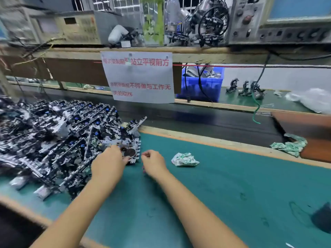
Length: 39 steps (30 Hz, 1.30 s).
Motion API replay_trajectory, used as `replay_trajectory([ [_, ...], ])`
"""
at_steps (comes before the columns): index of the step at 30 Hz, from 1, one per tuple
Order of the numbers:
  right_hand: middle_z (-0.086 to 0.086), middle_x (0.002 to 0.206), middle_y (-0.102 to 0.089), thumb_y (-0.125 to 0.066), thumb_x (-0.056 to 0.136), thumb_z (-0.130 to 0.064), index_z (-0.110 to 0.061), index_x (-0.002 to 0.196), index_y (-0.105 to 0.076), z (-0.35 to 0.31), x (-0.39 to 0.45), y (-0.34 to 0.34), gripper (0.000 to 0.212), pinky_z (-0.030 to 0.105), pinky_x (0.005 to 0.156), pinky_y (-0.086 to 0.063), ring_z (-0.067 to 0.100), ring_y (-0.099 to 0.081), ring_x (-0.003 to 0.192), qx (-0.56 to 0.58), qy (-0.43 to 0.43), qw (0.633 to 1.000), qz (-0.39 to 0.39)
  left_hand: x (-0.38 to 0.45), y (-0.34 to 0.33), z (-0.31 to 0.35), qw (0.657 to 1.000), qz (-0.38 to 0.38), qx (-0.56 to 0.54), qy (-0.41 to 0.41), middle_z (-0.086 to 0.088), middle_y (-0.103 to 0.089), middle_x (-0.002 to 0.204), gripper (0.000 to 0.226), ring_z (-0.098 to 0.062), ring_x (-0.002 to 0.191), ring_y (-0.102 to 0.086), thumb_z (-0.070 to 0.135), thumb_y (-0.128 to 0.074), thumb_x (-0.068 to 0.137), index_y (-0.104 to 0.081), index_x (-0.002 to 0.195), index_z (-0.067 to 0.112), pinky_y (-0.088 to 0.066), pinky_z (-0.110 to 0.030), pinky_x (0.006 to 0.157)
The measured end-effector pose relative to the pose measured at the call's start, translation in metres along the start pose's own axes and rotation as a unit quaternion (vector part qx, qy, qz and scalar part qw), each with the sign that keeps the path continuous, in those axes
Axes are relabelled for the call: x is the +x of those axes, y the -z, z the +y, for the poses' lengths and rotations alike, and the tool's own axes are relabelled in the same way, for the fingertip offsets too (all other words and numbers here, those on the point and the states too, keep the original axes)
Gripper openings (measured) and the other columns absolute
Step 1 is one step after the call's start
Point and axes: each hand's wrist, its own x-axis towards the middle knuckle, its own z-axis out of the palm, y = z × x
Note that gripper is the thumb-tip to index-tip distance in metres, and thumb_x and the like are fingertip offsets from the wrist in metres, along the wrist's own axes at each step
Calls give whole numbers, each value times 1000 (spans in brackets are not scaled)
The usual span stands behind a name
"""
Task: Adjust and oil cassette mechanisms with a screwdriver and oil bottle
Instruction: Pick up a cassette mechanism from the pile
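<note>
Both bare forearms reach over green bench mat (223,194). Left hand (107,164) grips a cassette mechanism (129,151) at edge of big mechanism pile (53,136). Right hand (155,162) just beside it, fingers curled; whether it pinches anything, cannot tell. Crumpled wrapper (184,159) nearby. Paper notice (139,77), blue bin (202,85), test gear (279,20) behind.

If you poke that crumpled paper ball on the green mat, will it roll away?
Probably not far: the crumpled paper looks lumpy and flattened, not round, so it would likely skid or tumble once. It seems very light and soft, and would likely squash under a finger on the green mat.
</note>
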Motion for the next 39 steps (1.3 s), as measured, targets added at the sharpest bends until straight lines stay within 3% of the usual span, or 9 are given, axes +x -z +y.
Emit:
replay_trajectory([
  [3,18,70,-58,-40,95,-14,-8,74,-53,2,25,-19,25,43,92,-50,37,-65,93,57,-67,996,-1,8,-11,0,998,-30,38,43,-12,-58,119,48,-28,110,-60,46,-39,99,-41,119,3,-46,-33,86],
  [5,12,55,-54,-41,95,-18,-5,72,-49,2,36,-25,27,42,87,-53,38,-66,90,66,-99,993,7,13,-17,2,998,-33,29,48,-13,-60,118,41,-28,110,-60,38,-37,102,-42,119,1,-48,-33,85],
  [10,7,57,-49,-52,93,-9,-8,66,-43,0,51,-20,28,33,50,-52,27,-58,50,172,-148,974,9,28,-30,6,994,-66,-16,84,-15,-55,123,42,-30,113,-58,26,-33,104,-40,128,-8,-48,-34,83],
  [14,4,58,-51,-54,92,-5,-11,68,-46,3,48,-18,26,25,46,-49,18,-55,45,204,-147,967,35,25,-32,15,981,-39,-125,145,-23,-57,121,57,-36,112,-58,34,-50,97,-32,127,-11,-47,-36,82],
  [17,2,52,-53,-55,90,-10,-13,79,-57,8,41,-11,12,22,52,-47,12,-51,42,170,-116,976,75,23,-28,18,963,-12,-206,174,-28,-60,115,66,-42,110,-56,31,-58,93,-27,132,-13,-44,-41,81],
  [24,1,60,-58,-57,91,-7,-5,79,-60,12,-4,36,12,23,61,-53,8,-56,47,226,-53,969,84,6,-16,27,953,48,-282,99,-21,-65,88,38,-40,88,-61,33,-58,93,-40,106,2,-34,-37,65],
  [27,-4,52,-60,-58,90,-7,-9,71,-61,21,-38,60,20,21,57,-54,6,-57,44,221,-24,970,95,-18,-9,36,942,68,-326,45,-7,-63,70,34,-34,71,-61,37,-59,91,-38,98,11,-34,-37,62],
  [31,-6,48,-61,-62,88,-8,-9,74,-64,44,-94,87,14,24,55,-55,9,-58,45,219,-11,965,144,-55,1,63,916,69,-393,-30,17,-51,73,32,-26,57,-63,38,-62,88,-39,98,18,-43,-39,68],
  [39,7,72,-73,-58,91,-11,-9,82,-69,86,-205,147,15,20,52,-54,18,-67,56,317,-80,920,217,-111,-5,140,881,25,-437,-178,9,-70,79,34,-24,71,-66,47,-57,83,-29,96,35,-46,-38,65],
])
